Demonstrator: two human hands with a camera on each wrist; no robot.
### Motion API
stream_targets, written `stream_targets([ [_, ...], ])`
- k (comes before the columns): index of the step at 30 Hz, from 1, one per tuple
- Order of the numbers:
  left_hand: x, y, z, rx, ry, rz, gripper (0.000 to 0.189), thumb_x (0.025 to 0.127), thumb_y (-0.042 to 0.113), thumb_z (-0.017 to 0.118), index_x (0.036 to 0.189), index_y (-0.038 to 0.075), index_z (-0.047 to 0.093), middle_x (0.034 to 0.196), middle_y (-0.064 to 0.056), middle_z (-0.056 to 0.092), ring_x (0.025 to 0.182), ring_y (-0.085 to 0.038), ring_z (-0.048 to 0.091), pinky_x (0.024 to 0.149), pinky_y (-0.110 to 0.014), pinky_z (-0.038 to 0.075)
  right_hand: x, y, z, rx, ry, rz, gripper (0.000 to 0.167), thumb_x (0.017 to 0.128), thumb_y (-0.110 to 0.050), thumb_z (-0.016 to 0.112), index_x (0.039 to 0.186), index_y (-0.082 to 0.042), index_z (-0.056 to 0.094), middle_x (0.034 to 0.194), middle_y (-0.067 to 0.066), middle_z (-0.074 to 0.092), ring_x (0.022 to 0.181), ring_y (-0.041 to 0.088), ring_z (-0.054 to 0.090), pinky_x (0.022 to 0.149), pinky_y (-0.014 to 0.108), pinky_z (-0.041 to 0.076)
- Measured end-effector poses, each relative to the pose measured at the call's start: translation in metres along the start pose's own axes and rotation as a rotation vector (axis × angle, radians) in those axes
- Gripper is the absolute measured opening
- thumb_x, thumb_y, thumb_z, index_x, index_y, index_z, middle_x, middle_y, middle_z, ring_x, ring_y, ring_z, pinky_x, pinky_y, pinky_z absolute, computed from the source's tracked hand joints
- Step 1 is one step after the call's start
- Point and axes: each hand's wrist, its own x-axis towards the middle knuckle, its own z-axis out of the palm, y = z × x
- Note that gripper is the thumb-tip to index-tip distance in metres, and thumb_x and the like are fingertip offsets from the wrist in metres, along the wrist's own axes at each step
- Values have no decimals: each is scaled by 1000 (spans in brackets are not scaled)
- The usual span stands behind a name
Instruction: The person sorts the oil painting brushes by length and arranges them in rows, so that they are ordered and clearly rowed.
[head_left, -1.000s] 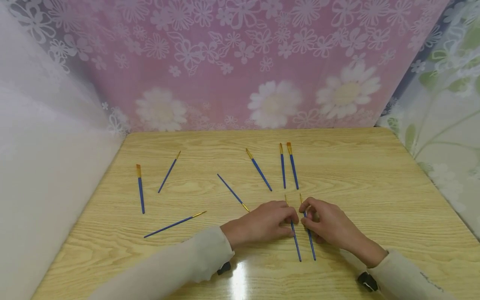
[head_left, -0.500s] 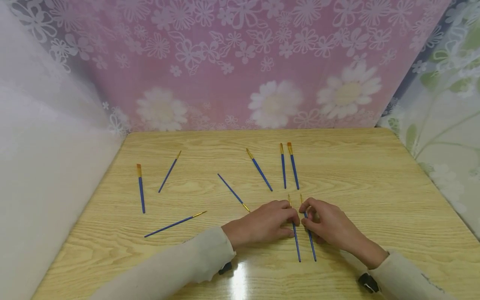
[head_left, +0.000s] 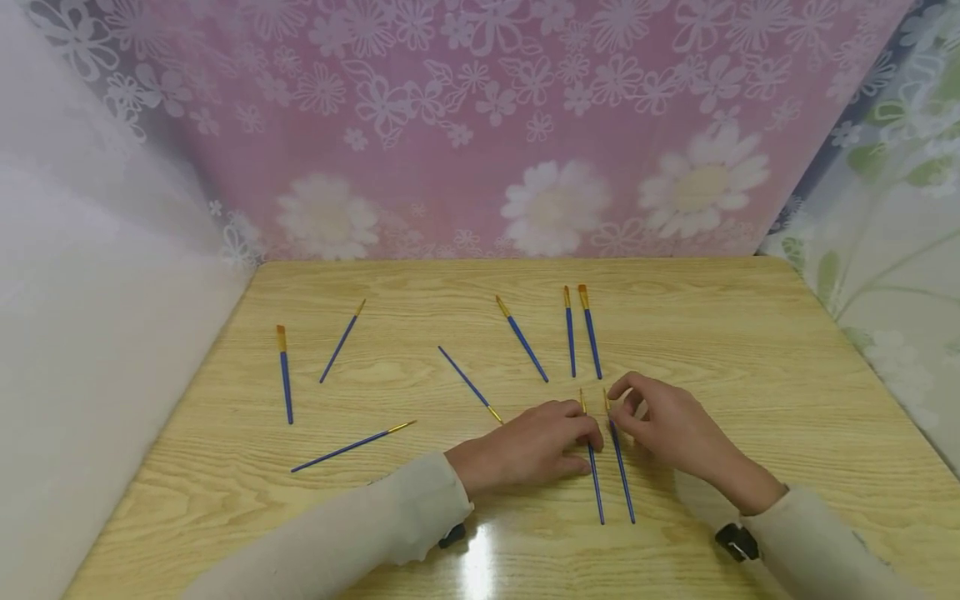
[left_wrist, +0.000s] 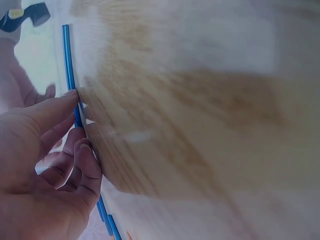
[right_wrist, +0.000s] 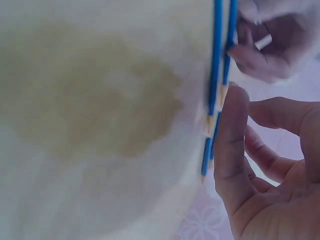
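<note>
In the head view, my left hand [head_left: 528, 443] pinches a thin blue-handled paintbrush [head_left: 597, 487] near the table's front right. The left wrist view has the thumb [left_wrist: 67, 102] against the blue handle and the other fingers curled beside it. A second thin paintbrush [head_left: 624, 479] lies nearly parallel, just to the right. Beside its gold ferrule is my right hand [head_left: 675, 427], with the fingers loosely bent and nothing held between them. In the right wrist view the right hand [right_wrist: 272, 165] shows a gap between thumb and forefinger, close to the brushes.
Two wider paintbrushes [head_left: 570, 342] [head_left: 592, 343] lie side by side behind the hands, with a slanted paintbrush [head_left: 528, 347] to their left. Several more are scattered leftward, including a flat paintbrush [head_left: 286, 387]. The wooden table [head_left: 712, 325] meets a floral curtain [head_left: 450, 167] at the back.
My right hand has let go of the right paintbrush and moved slightly up and right. The top of the left paintbrush has swung right, nearer the other one. The left hand keeps its hold.
</note>
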Motion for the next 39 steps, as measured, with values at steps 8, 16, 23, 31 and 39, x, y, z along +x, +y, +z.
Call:
stream_targets([
  [8,-1,-3,-1,-16,11,15,23,106,30,75,128,23,73,118,8,64,104,-2,55,93,-16,47,30,-2,-17,-4,65,-17,23,109,-20,68,123,-2,69,102,9,76,78,18,72,66,33,58],
  [16,-9,-12,-10,-59,16,-24,22,108,26,71,130,25,72,120,12,65,106,-1,58,95,-17,49,68,3,-33,-30,76,-1,30,111,-22,64,131,0,68,118,22,73,107,42,73,82,51,62],
  [23,-19,-25,-30,-69,28,-39,22,108,17,67,129,20,73,118,9,69,109,-6,61,96,-20,51,94,10,-30,-26,57,58,33,111,-22,62,136,-1,66,130,27,68,112,43,72,84,49,63],
  [31,-33,-49,-50,-23,23,-87,19,111,20,65,128,21,75,122,5,71,116,-14,61,100,-30,53,111,14,-27,-67,51,58,37,112,-22,60,139,3,63,129,31,68,85,29,72,80,50,59],
  [39,-48,-82,-71,28,21,-141,19,111,18,67,128,19,75,130,2,69,123,-20,59,103,-36,53,122,18,-25,-89,52,30,36,112,-19,62,139,4,62,122,31,72,77,26,73,84,56,59],
])
